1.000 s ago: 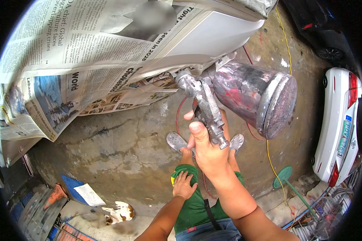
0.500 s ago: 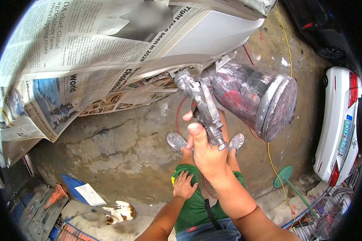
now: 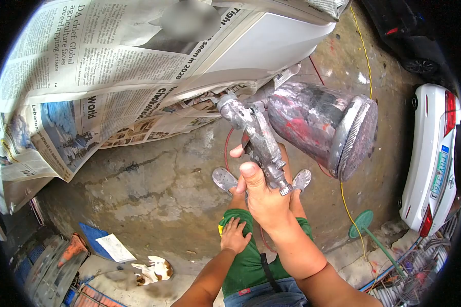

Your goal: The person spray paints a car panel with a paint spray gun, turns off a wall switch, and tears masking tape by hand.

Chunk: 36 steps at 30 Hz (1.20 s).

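My right hand (image 3: 268, 202) is wrapped round the handle of a paint-smeared spray gun (image 3: 257, 134), thumb along its back. Joined to the gun's right side is a large paint cup (image 3: 309, 120), tilted, with a ridged lid. The nozzle points up and left, close to a white panel (image 3: 263, 43) masked with newspaper (image 3: 118, 66); whether spray is coming out I cannot tell. Fingers spread, my left hand (image 3: 235, 235) lies flat on the green shorts (image 3: 240, 273) at my thigh and holds nothing.
A red hose (image 3: 228, 146) and a yellow cord (image 3: 364, 46) run over the cracked concrete. At right are a parked white car (image 3: 430, 158), a green round-based stand (image 3: 361, 224) and a fan (image 3: 417, 279). A brown-and-white animal (image 3: 156, 270) lies near a blue board (image 3: 93, 240).
The spray gun has shifted slightly, its nozzle end moving a little left and its rear end slightly right. My left hand stays on my thigh.
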### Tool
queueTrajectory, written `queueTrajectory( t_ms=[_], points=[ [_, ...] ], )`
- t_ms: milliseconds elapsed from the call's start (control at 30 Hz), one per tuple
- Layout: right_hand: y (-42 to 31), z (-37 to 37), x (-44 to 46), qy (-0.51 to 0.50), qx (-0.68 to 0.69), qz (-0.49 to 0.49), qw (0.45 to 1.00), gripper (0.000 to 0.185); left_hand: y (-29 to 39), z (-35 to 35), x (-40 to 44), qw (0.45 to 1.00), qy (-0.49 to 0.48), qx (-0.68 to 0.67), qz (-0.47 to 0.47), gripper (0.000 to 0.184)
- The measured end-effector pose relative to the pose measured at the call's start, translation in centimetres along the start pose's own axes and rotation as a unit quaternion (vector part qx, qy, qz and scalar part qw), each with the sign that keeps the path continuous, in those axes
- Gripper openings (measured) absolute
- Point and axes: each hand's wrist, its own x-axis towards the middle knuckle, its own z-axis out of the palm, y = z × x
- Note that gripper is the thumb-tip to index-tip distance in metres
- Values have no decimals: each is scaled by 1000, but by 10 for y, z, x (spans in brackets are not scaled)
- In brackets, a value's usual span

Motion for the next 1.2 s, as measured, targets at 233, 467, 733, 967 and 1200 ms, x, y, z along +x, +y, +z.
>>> queueTrajectory(
  t_ms=[233, 467, 733, 967, 1200],
  points=[
    [8, 1, 0, -11, -38, -68, 997, 50, 1, -2, 1, 999, -13, -28, -8, 60],
    [13, 1, -4, 24, 22, -10, 999, 49, 1, -1, 1, 1000, 1, -12, -1, 60],
    [0, -58, -41, 41, 1, 42, 998, 66, 7, 5, -1, 1000, 3, 22, -9, 62],
    [-2, -164, -53, 42, -49, 20, 998, 60, 55, 4, 10, 994, 78, 58, -44, 60],
    [20, -245, 9, 44, -14, 3, 999, 44, 178, -40, 98, 945, 70, -315, 58, 32]
  ],
)
